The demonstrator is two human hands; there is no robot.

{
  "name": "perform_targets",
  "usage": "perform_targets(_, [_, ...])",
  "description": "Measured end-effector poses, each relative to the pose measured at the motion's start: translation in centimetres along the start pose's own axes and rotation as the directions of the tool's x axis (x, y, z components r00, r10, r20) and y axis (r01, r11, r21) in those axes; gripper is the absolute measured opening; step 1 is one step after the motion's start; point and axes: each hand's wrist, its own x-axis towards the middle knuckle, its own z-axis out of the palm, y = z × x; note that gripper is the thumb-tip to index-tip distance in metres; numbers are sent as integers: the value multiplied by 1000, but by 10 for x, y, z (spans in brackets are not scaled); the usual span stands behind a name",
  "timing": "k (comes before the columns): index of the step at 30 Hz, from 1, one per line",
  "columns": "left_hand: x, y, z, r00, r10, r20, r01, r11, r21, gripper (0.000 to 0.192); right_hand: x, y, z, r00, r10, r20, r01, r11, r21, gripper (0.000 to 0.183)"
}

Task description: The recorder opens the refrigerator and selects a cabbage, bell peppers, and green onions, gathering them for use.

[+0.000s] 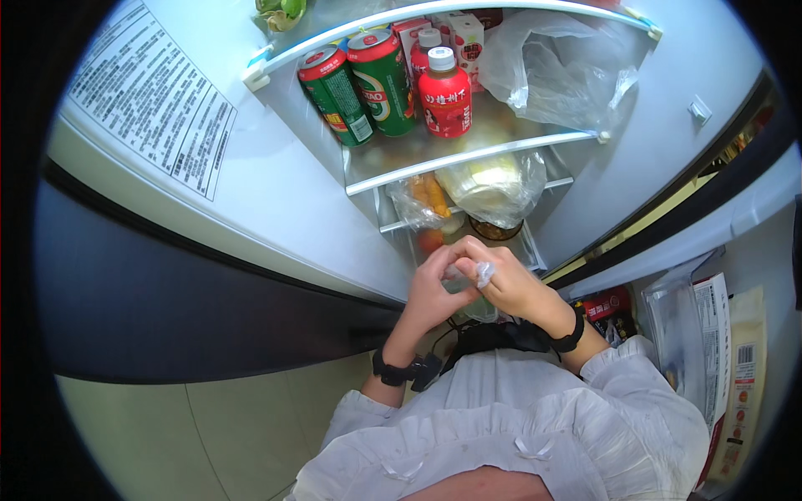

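Observation:
Both hands are together in front of the open refrigerator, low in the view. My right hand (501, 278) grips the gathered neck of a clear plastic bag (481, 309), and a twisted tuft of it sticks out between the fingers. My left hand (432, 288) meets it at the fingertips; whether it also pinches the plastic is hidden. The bag hangs below the hands with something pale green inside. Just beyond them, a bagged cabbage (485, 181), bagged orange carrots (429, 194) and a dark round bowl (496, 229) lie in the lower compartments.
Green-and-red drink cans (383, 87), red bottles (446, 97), cartons (467, 44) and a crumpled plastic bag (564, 75) occupy the glass shelf (470, 153). At left is the dark-edged door (207, 282). The right door's bins hold packets (608, 310) and a flat box (711, 344).

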Motion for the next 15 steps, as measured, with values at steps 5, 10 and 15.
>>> perform_targets(5, [-9, -1, 7, 948, -253, 193, 275, 956, -99, 31, 8, -5, -16, 989, -70, -128, 24, 943, -331, 20])
perform_targets(10, [-3, 14, 13, 965, 233, 123, -263, 856, 444, 18, 15, 19, -16, 909, 330, -255, -416, 757, -503, 30])
perform_targets(15, [-3, 17, 11, 952, 280, 124, -303, 801, 515, 16, 5, 22, -32, 963, 264, -58, -266, 886, -379, 30])
